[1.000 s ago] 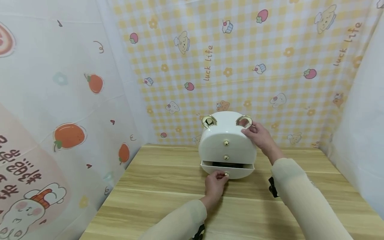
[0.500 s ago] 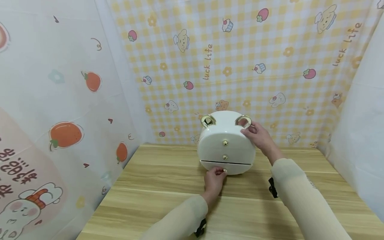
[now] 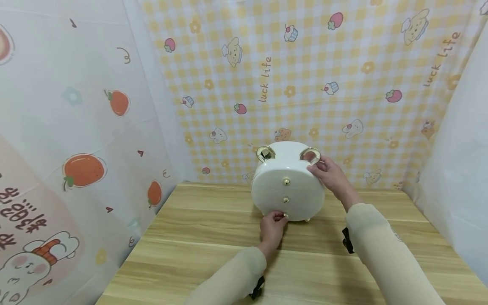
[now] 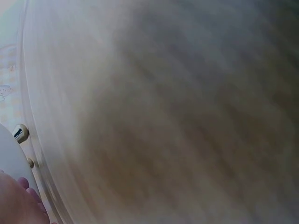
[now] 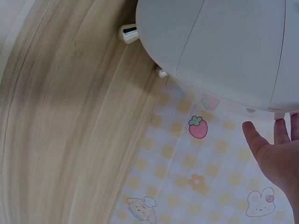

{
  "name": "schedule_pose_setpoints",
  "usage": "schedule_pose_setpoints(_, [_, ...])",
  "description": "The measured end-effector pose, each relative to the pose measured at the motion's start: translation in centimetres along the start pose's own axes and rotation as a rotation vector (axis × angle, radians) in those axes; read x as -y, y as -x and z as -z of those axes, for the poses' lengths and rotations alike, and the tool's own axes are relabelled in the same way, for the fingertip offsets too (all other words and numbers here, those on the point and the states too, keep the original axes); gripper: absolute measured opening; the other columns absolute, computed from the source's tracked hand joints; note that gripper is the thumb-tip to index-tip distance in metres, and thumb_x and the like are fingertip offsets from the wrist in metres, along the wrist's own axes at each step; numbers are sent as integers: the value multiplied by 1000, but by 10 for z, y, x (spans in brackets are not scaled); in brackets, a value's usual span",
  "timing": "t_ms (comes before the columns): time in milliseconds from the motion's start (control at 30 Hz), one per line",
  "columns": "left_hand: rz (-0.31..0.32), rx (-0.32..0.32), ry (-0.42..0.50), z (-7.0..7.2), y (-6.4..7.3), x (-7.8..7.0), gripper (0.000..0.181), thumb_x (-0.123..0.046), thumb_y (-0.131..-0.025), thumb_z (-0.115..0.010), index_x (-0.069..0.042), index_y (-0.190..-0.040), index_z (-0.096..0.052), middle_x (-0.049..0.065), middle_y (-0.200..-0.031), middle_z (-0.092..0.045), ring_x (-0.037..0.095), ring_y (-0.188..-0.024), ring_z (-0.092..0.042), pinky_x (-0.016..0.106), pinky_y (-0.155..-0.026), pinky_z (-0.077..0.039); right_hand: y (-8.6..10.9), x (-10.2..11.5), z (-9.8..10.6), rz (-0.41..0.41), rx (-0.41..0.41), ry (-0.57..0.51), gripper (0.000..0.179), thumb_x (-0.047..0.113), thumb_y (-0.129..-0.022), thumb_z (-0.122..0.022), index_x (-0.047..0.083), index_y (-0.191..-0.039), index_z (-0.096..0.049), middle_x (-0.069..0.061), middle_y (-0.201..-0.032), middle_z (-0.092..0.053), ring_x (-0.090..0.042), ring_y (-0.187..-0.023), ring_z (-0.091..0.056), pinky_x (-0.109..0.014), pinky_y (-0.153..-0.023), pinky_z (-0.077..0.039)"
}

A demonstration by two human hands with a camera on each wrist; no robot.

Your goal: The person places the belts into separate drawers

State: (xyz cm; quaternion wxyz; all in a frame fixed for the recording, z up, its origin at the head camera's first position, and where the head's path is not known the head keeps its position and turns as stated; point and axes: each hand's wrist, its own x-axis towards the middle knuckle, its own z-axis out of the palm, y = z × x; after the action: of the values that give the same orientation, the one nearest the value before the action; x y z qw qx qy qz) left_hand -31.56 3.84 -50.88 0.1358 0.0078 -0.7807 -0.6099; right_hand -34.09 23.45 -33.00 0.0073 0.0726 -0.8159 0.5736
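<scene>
A rounded white drawer box (image 3: 287, 190) with gold ear-shaped rings and several gold ball knobs stands on the wooden table. Its bottom drawer sits flush with the front. My left hand (image 3: 272, 231) pinches the lowest knob (image 3: 286, 216) between thumb and fingers. In the left wrist view only part of that hand (image 4: 21, 203) shows, against the white front. My right hand (image 3: 331, 176) rests on the box's upper right side, beside the right gold ear (image 3: 310, 156). The right wrist view shows its fingers (image 5: 255, 138) fairly straight, with fingertips at the box's side.
The wooden tabletop (image 3: 198, 216) spreads around the box. Behind it hangs a yellow checked cloth (image 3: 213, 127), close to the table's back edge. White printed cloth (image 3: 133, 140) covers the left side, and plain white cloth (image 3: 465, 169) the right.
The bottom drawer has slid inward from partly out to flush, pushed by my left hand at its knob. My right hand has stayed at the box's upper right side.
</scene>
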Motion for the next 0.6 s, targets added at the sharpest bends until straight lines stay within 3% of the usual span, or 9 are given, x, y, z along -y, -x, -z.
schedule_pose_setpoints(200, [12,1,-7,-1,2,2,9,-15,-83,-80,-11,-88,-73,-8,-80,-69,4,-74,-63,25,-69,-52,1,-4,0,-4,3,-15,76,36,-100,-60,10,-158,-20,-17,-157,-32,-38,-144,-29,-54,-114,-26])
schedule_pose_setpoints(367, [-15,-5,-6,0,2,4,9,-13,-82,-81,-10,-86,-73,-7,-79,-69,4,-73,-63,25,-68,-52,0,-6,-1,1,-4,-11,75,36,-100,-59,7,-157,-20,-19,-156,-32,-38,-143,-30,-53,-114,-27])
schedule_pose_setpoints(600, [-19,39,18,5,0,1,11,-12,-82,-81,-9,-89,-72,-7,-80,-69,5,-74,-63,24,-67,-52,-1,-5,1,25,-22,24,75,36,-101,-57,6,-158,-18,-21,-157,-29,-38,-144,-27,-52,-114,-27])
